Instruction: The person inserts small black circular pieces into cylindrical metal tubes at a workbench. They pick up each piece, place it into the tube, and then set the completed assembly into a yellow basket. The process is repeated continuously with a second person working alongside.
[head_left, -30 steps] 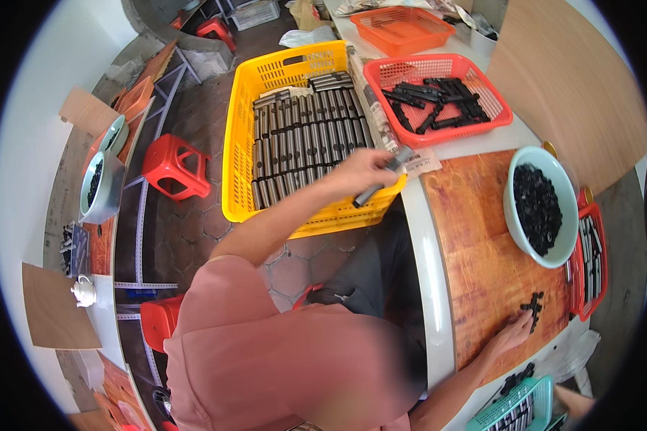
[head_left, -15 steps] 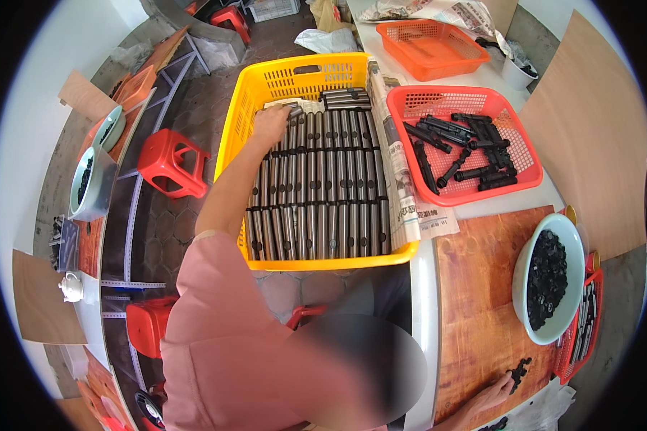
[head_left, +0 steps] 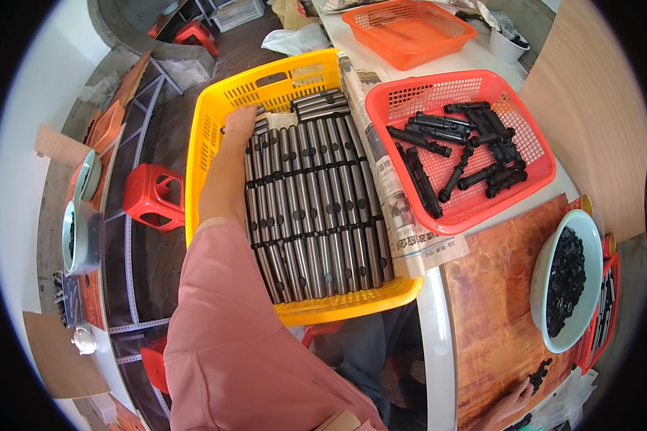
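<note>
My left hand (head_left: 241, 119) reaches into the far left of a yellow plastic crate (head_left: 305, 314). Its fingers are closed around a short dark metal tube (head_left: 260, 110), whose ends peek out on both sides. Beside it, rows of grey metal tubes (head_left: 305, 205) with black dots near their ends fill the crate; a few at the back lie crosswise. At the lower right, my right hand (head_left: 509, 404) rests on a reddish wooden board (head_left: 489, 309), fingers stretched toward a cluster of small black parts (head_left: 539, 376). The lower edge cuts off part of this hand.
Right of the crate stands a red basket (head_left: 460, 224) of black tubular parts. Newspaper (head_left: 431, 251) lines that side. A pale bowl (head_left: 539, 302) of black pieces sits on the board. An orange basket (head_left: 410, 54) stands behind; a red stool (head_left: 154, 197) is left.
My left hand has shifted left toward the crate's side wall, away from the tube row. The view has turned and moved closer to the crate. My right hand stays by the black parts.
</note>
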Demonstrator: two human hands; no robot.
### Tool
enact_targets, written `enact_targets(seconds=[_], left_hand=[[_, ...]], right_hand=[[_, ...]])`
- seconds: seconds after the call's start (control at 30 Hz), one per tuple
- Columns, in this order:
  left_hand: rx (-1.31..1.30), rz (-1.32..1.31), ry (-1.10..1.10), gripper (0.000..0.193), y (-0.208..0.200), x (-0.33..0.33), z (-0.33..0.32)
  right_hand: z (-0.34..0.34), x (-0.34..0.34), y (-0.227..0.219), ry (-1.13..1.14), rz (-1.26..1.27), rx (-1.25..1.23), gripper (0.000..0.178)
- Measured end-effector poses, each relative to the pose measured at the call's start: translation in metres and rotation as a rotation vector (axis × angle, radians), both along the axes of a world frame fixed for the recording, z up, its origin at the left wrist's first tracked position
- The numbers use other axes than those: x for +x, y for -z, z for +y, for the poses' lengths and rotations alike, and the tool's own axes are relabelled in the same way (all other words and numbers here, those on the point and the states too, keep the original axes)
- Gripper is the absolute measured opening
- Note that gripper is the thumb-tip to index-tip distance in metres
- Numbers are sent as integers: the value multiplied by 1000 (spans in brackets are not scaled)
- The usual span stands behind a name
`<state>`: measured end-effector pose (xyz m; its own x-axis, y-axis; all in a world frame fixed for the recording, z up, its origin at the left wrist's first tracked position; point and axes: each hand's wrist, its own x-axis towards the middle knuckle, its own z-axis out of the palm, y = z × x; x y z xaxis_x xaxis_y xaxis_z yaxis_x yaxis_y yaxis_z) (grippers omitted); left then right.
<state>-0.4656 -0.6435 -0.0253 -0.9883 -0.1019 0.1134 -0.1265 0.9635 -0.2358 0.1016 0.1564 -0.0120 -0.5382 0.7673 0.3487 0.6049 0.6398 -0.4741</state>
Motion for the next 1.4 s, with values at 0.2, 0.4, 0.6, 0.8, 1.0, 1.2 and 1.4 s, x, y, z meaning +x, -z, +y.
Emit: enact_targets(seconds=[0.2, 0.4, 0.6, 0.8, 1.0, 1.2, 1.4], left_hand=[[72, -63, 62, 31, 44, -13, -32], [204, 26, 105, 36, 66, -20, -41], [320, 32, 480, 71, 113, -64, -125], [20, -204, -57, 69, 74, -41, -77], [50, -206, 203, 48, 45, -10, -4], [226, -23, 333, 37, 8, 37, 49], [322, 314, 671, 30, -43, 69, 109]], right_hand=[[24, 14, 21, -68, 46, -118, 42], [-35, -1, -25, 72, -92, -172, 39], [-52, -25, -41, 238, -101, -178, 29], [-32, -18, -15, 105, 47, -95, 26], [-39, -10, -18, 25, 98, -8, 23], [-45, 1, -27, -65, 174, -26, 21], [1, 15, -43, -102, 234, 75, 16]])
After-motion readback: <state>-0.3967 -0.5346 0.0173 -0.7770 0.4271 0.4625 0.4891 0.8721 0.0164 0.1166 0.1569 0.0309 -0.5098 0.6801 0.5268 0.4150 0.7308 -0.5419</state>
